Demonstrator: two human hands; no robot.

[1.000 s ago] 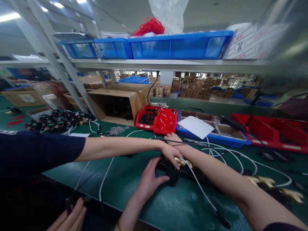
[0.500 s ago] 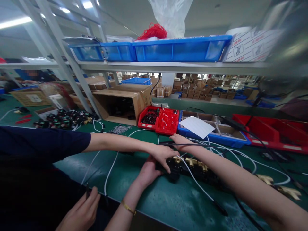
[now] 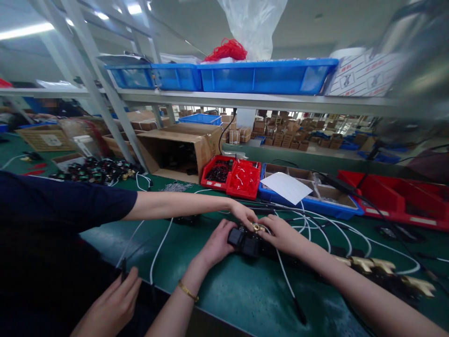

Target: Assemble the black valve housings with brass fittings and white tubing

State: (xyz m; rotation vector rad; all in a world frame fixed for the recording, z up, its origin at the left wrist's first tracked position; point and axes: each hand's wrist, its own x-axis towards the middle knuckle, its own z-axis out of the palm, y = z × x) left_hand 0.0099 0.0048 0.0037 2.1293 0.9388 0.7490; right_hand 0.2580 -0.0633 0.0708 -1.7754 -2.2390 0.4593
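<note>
My left hand [image 3: 218,243], with a gold bracelet at the wrist, grips the left side of a black unit with a brass fitting [image 3: 243,242] on the bench. My right hand [image 3: 285,233] has its fingers curled at the right side of the same unit, close to its brass top. A co-worker's hand [image 3: 242,214] reaches in from the left and touches the brass fitting too. From beside my right fingers a white cable [image 3: 286,276] runs toward the front, ending in a black tip. The co-worker's other hand [image 3: 121,299] holds a thin dark item at the bench edge.
Several brass tee fittings [image 3: 382,266] on black units lie under my right forearm. Behind are red bins [image 3: 243,180], a blue divided tray [image 3: 336,206] with white paper [image 3: 286,186], an open carton [image 3: 171,154] and looped white cables [image 3: 347,229]. A shelf [image 3: 245,98] crosses above.
My right hand has come back from the rear of the bench to the black unit. The co-worker's near hand has lifted slightly off my left hand. The white cable's tip has shifted left.
</note>
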